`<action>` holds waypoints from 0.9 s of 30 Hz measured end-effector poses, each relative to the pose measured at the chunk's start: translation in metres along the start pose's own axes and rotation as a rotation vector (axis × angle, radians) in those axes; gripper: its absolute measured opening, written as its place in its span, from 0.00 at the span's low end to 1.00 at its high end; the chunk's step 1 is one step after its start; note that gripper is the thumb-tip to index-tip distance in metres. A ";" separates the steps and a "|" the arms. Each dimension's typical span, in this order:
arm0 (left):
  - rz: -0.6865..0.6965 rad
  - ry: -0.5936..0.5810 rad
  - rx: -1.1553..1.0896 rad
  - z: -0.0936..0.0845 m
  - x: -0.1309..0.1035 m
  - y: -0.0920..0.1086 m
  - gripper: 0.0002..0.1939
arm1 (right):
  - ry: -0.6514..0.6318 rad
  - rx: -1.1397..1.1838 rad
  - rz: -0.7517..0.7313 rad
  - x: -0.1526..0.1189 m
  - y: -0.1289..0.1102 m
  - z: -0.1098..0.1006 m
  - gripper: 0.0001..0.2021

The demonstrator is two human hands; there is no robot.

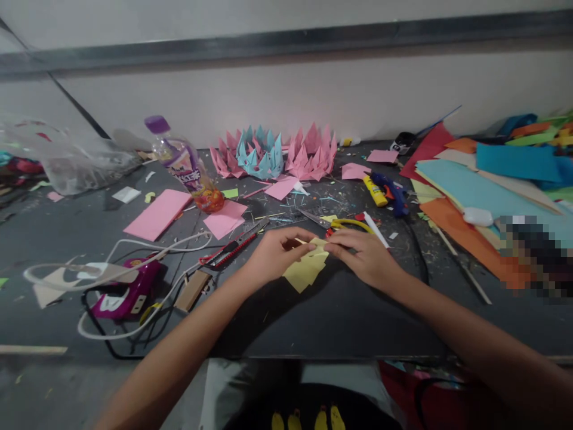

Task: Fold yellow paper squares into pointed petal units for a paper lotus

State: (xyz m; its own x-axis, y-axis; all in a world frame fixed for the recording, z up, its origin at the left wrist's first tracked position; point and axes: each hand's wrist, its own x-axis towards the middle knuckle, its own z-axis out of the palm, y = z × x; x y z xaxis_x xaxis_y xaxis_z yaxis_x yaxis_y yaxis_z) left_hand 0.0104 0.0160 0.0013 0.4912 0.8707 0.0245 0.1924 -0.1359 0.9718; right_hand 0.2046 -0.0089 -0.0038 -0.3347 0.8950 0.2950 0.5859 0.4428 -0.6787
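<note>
Between my two hands, near the middle of the dark table, is a small piece of yellow paper (319, 245). The fingertips of my left hand (278, 254) pinch its left side. My right hand (366, 257) closes on its right side with thumb and fingers. Several flat yellow paper squares (302, 275) lie on the table just beneath. Scissors with yellow handles (353, 223) rest right behind my right hand, their blades pointing left. To the left of my left hand lies a red and black utility knife (230, 248).
Pink and blue folded-paper crowns (261, 156) stand by the wall. A tilted-looking drink bottle (185, 164) is left of them. A blue glue gun (393, 194) sits beside a yellow glue stick (375, 191). Coloured sheets (470, 185) pile up right; a purple power strip (129, 289) with cables lies left.
</note>
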 end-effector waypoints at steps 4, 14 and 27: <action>-0.015 0.067 0.015 -0.001 0.004 -0.010 0.12 | 0.016 0.073 0.081 0.008 0.002 0.005 0.11; 0.009 -0.003 0.649 0.007 -0.013 -0.030 0.07 | -0.161 -0.231 0.025 -0.013 0.012 0.032 0.10; 0.199 -0.063 0.664 0.005 -0.013 -0.040 0.06 | -0.121 -0.036 -0.051 -0.010 0.022 0.032 0.07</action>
State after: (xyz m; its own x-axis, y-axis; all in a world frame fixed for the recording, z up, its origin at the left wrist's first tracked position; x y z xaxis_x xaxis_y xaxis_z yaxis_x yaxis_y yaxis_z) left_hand 0.0006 0.0072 -0.0389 0.6154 0.7729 0.1544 0.5628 -0.5681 0.6004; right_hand 0.1974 -0.0096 -0.0433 -0.4501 0.8590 0.2440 0.5910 0.4914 -0.6397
